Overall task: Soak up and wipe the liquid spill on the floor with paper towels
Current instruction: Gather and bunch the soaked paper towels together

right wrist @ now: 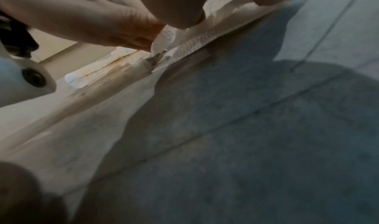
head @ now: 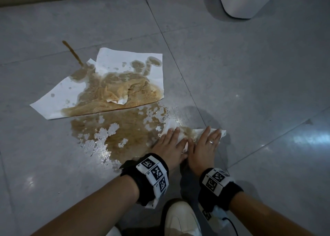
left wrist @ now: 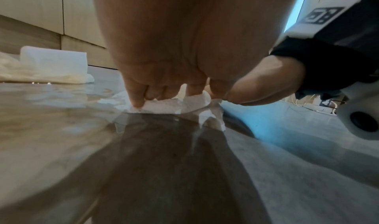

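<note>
Brown liquid spill (head: pixel 123 132) spreads over the grey tiled floor (head: pixel 250 75) at the frame's centre. Beyond it lie flat white paper towels (head: pixel 114 82), soaked brown in the middle. At the puddle's lower right edge, a crumpled white paper towel (head: pixel 184 134) sits under both hands: left hand (head: pixel 169 144) and right hand (head: pixel 205 144) press it flat side by side, fingers (left wrist: pixel 137 97) extended, gripping nothing.
</note>
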